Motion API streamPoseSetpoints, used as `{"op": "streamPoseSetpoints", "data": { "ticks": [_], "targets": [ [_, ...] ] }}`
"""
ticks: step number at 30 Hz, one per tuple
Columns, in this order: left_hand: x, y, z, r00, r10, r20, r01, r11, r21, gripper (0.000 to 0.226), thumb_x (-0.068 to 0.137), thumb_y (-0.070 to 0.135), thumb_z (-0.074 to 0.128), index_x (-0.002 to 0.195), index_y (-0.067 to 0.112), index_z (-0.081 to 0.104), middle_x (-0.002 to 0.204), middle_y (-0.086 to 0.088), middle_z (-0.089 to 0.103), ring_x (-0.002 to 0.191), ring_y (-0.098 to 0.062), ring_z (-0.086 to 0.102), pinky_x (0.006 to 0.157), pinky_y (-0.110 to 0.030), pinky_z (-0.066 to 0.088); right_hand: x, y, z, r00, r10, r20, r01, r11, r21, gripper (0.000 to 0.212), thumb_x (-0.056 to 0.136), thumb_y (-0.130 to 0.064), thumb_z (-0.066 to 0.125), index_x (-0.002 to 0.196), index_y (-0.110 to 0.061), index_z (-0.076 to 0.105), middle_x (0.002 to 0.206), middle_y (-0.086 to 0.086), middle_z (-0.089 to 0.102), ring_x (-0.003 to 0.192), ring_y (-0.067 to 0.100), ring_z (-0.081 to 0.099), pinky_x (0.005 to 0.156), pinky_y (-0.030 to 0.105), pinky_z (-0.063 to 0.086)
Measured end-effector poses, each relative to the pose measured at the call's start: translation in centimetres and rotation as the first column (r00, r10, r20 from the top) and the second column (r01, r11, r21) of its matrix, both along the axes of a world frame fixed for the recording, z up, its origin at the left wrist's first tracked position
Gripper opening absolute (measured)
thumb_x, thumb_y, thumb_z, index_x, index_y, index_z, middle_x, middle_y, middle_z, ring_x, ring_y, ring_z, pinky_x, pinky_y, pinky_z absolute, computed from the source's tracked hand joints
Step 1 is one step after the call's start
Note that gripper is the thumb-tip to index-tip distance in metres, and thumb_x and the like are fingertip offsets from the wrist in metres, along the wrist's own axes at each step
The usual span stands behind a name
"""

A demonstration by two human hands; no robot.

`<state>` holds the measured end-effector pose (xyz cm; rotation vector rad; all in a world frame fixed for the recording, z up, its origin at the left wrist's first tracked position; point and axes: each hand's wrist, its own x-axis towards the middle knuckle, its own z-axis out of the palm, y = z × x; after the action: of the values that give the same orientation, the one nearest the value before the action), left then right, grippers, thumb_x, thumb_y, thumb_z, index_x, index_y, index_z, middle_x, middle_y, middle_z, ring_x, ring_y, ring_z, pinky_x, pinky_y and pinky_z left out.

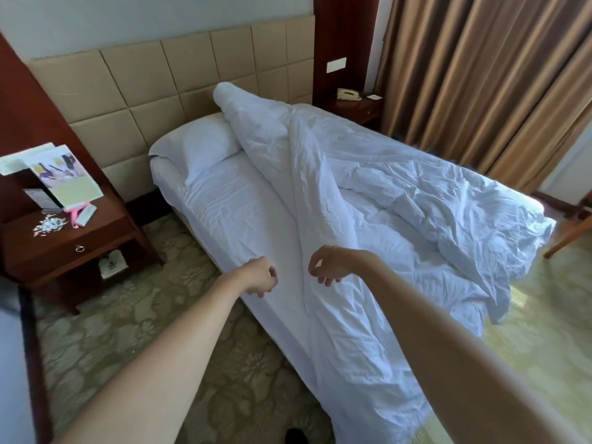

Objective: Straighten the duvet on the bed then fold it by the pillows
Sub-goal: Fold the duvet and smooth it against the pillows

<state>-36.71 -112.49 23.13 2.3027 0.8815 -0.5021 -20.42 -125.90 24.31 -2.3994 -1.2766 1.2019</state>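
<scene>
Crumpled white cotton duvet (400, 193) lies bunched on the far half of the bed (237, 206), long axis running from the headboard end toward the foot. One corner is heaped against the padded beige headboard (160, 78), beside the white pillow (198, 149). Far edge hangs over the mattress side. Near half of the bed shows bare sheet.

Left hand (261, 277): over the near mattress edge, fingers loosely curled, holding nothing. Right hand (330, 265): over the duvet's near folded edge, fingers loosely curled, nothing visibly held. Right hand is the nearer to the duvet.

Judgement: straightening not yet begun; duvet must be drawn toward the near side.
</scene>
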Motion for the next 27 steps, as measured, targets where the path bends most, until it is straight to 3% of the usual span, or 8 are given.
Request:
{"op": "streamPoseSetpoints", "data": {
  "ticks": [5,12,16,18,23,27],
  "targets": [
    [-1.1,-4.6,1.1,0.999,0.028,0.028,-0.029,0.999,0.021,0.020,0.099,0.020,0.047,0.108,0.010,0.062,0.101,-0.009,0.071,0.071,-0.014,0.066,0.074,-0.033,0.056,-0.3,-5.0,0.6,1.000,0.006,0.020,-0.005,1.000,-0.006,0.018,0.096,-0.023,0.049,0.104,-0.021,0.065,0.088,-0.001,0.073,0.071,0.010,0.070,0.064,0.021,0.054],
    [-6.8,-11.7,0.4,0.987,0.135,0.086,-0.134,0.991,-0.014,0.020,0.098,0.020,0.048,0.101,0.008,0.063,0.096,-0.009,0.071,0.070,-0.016,0.066,0.066,-0.030,0.053,-3.4,-9.7,1.4,0.992,0.086,0.094,-0.083,0.996,-0.033,0.022,0.097,-0.017,0.045,0.109,-0.019,0.063,0.089,0.001,0.072,0.073,0.013,0.069,0.063,0.021,0.052],
    [-10.1,-16.2,-1.0,0.987,0.162,-0.001,-0.162,0.986,-0.050,0.021,0.098,0.019,0.044,0.105,0.011,0.062,0.100,-0.008,0.071,0.077,-0.020,0.071,0.070,-0.031,0.055,-7.0,-13.0,0.4,0.990,0.136,-0.048,-0.141,0.983,-0.116,0.038,0.094,0.003,0.041,0.119,-0.015,0.063,0.099,0.009,0.070,0.081,0.017,0.068,0.067,0.025,0.053],
    [-10.5,-18.4,-1.7,0.986,0.166,-0.014,-0.167,0.984,-0.070,0.022,0.098,0.020,0.043,0.105,0.012,0.061,0.099,-0.006,0.071,0.079,-0.021,0.072,0.069,-0.031,0.055,-7.5,-14.8,0.1,0.984,0.150,-0.100,-0.164,0.975,-0.152,0.036,0.096,0.000,0.043,0.120,-0.016,0.063,0.098,0.005,0.069,0.085,0.016,0.068,0.074,0.027,0.054],
    [-11.3,-22.2,-2.9,0.968,0.250,0.021,-0.246,0.963,-0.111,0.019,0.098,0.021,0.045,0.105,0.015,0.060,0.097,-0.005,0.070,0.070,-0.016,0.068,0.062,-0.030,0.052,-6.8,-17.3,-1.2,0.985,0.160,-0.059,-0.166,0.978,-0.129,0.024,0.099,-0.021,0.047,0.116,-0.018,0.063,0.091,0.000,0.071,0.081,0.013,0.069,0.079,0.029,0.057],
    [-12.9,-22.7,-4.9,0.939,0.344,0.007,-0.340,0.930,-0.141,0.017,0.096,0.022,0.045,0.102,0.018,0.060,0.090,-0.002,0.069,0.065,-0.014,0.067,0.051,-0.025,0.045,-7.2,-16.8,-2.5,0.967,0.246,-0.065,-0.253,0.955,-0.154,0.026,0.099,-0.025,0.046,0.119,-0.018,0.062,0.098,0.001,0.072,0.086,0.013,0.071,0.076,0.026,0.057]
  ]
}}
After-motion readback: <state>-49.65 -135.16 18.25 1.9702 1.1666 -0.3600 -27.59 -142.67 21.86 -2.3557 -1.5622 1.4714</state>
